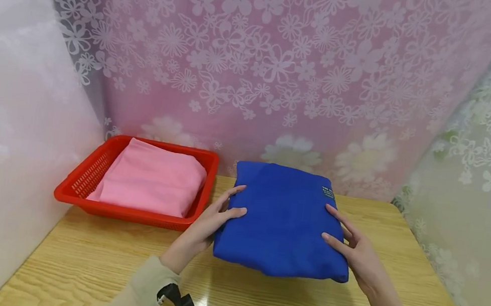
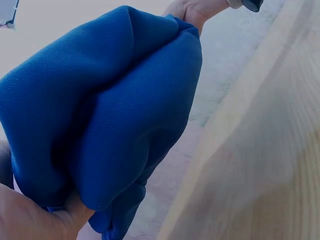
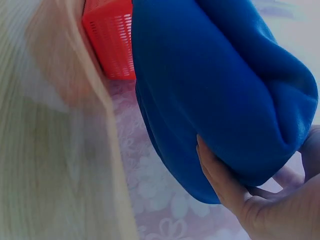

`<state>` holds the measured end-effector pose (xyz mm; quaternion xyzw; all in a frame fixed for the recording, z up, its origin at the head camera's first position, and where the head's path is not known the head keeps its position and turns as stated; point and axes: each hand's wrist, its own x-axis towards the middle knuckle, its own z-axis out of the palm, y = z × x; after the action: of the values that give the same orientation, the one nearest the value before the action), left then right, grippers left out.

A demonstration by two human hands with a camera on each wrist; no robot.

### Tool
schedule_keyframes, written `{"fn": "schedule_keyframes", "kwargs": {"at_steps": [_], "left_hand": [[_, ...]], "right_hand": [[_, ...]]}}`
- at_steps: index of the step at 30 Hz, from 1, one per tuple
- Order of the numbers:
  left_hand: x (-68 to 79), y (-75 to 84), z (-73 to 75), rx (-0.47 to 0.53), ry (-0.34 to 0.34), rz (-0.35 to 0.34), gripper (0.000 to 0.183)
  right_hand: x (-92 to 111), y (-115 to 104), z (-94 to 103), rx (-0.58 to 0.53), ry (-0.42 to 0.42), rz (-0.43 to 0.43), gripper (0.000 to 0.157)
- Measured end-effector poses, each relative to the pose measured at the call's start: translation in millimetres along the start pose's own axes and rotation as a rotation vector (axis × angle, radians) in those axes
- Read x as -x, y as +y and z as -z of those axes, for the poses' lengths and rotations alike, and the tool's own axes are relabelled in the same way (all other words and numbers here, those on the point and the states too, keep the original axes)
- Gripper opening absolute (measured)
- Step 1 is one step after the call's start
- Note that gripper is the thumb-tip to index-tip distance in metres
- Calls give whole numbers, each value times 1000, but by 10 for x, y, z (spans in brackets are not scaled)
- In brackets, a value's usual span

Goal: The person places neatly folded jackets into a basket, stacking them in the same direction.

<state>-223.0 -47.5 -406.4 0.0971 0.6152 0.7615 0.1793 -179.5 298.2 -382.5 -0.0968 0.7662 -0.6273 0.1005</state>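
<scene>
A folded blue garment (image 1: 283,223) with small printed lettering near its far right corner is held up over the table between both hands. My left hand (image 1: 212,220) grips its left side, thumb and a finger on top and the rest underneath. On the opposite side, my right hand (image 1: 361,257) pinches the edge in the same way. Seen from the left wrist, the blue garment (image 2: 115,100) shows thick soft folds along its near edge. In the right wrist view, fingers (image 3: 220,175) reach under the garment's bulk.
To the left stands a red plastic basket (image 1: 129,214) with slotted walls, holding a folded pink cloth (image 1: 156,178). Both are on the wooden table (image 1: 116,249). A pink flowered curtain (image 1: 254,73) closes off the back, with pale sheets at either side.
</scene>
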Motion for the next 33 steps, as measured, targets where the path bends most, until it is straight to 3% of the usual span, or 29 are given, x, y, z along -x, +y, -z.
{"fn": "schedule_keyframes", "kwargs": {"at_steps": [7, 15, 21, 28, 33], "left_hand": [[68, 250, 153, -45, 41, -35, 57], [226, 630, 581, -96, 100, -45, 58], [386, 886, 1034, -179, 174, -40, 62], [648, 1211, 1697, -290, 149, -57, 60], [757, 1286, 2203, -368, 134, -93, 57]], "right_hand": [[-135, -185, -151, -8, -14, 24, 66], [-489, -407, -575, -120, -36, 81, 66], [-811, -544, -1004, -186, -46, 107, 66], [-1142, -746, -1580, -275, -141, 145, 66], [-1334, -770, -1982, -294, -190, 170, 67]]}}
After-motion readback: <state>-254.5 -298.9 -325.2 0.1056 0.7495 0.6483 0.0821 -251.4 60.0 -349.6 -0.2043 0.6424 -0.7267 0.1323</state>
